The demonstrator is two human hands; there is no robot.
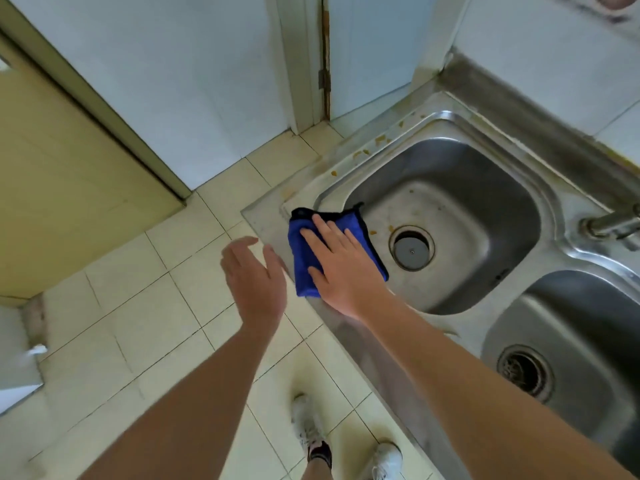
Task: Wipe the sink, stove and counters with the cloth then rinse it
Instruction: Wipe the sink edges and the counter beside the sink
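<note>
The right hand (337,263) lies flat with its fingers straight and spread, pressing down on a folded blue microfibre cloth with black edging (360,233). The cloth sits on the near left corner of the stainless steel double sink (460,133), draped over the rim so that its right part hangs over the edge of the left basin. The left hand (254,273) hovers just left of the cloth, out over the floor beside the corner of the steel counter (258,218), its fingers straight and relaxed, holding nothing and touching nothing. Inside the left basin, to the right of the cloth, is a round drain fitted with a grey stopper (411,249), with small yellowish stains near it and more along the far left rim. Further right a metal tap base (607,225) stands on the divider between the basins, and the right basin shows a round strainer drain (524,370) near the lower right. Under the arms lies a floor of pale cream tiles (138,306), where two feet in white shoes (386,459) stand close to the counter's near edge. On the far left is a yellowish door (62,174), and pale walls rise beyond.
</note>
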